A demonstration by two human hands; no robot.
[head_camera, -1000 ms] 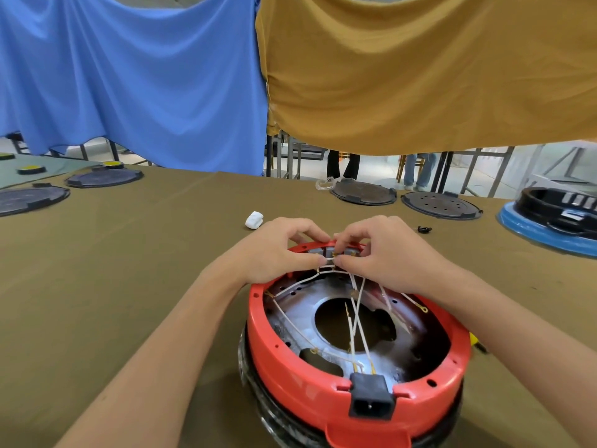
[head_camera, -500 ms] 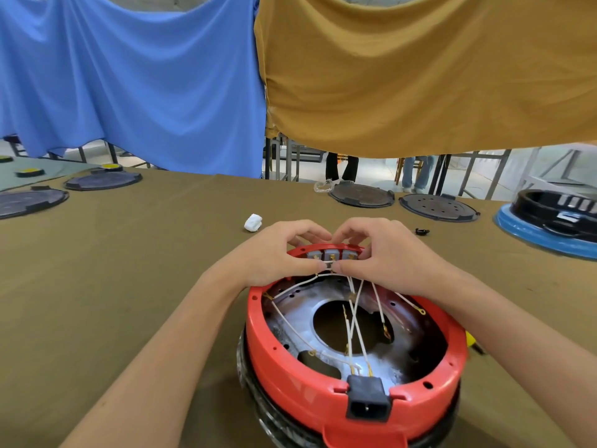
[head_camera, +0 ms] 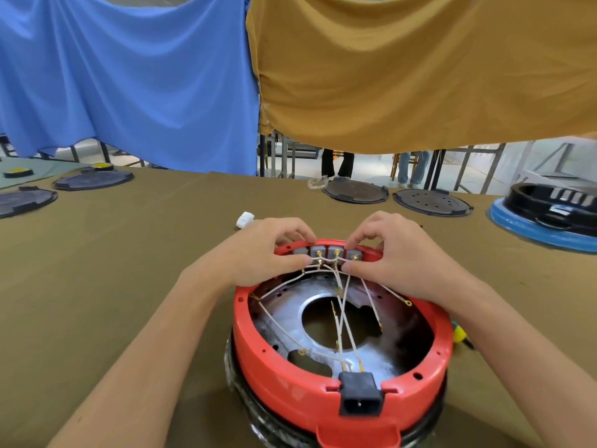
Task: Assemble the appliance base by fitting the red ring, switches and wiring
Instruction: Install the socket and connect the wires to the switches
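- Dark round plates (head_camera: 92,180) lie at the far left of the olive worktop (head_camera: 113,270).
- A small white part (head_camera: 245,219) sits just beyond the left hand (head_camera: 261,253), whose curled fingers pinch the left end of the grey switches (head_camera: 326,252).
- The red ring (head_camera: 323,396) sits on the base, white wiring (head_camera: 344,305) crossing inside.
- The right hand (head_camera: 397,253) pinches the row's right end.

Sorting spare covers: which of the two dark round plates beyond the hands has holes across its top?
The right-hand plate, nearest the blue-rimmed base, has holes; its neighbour looks smooth.
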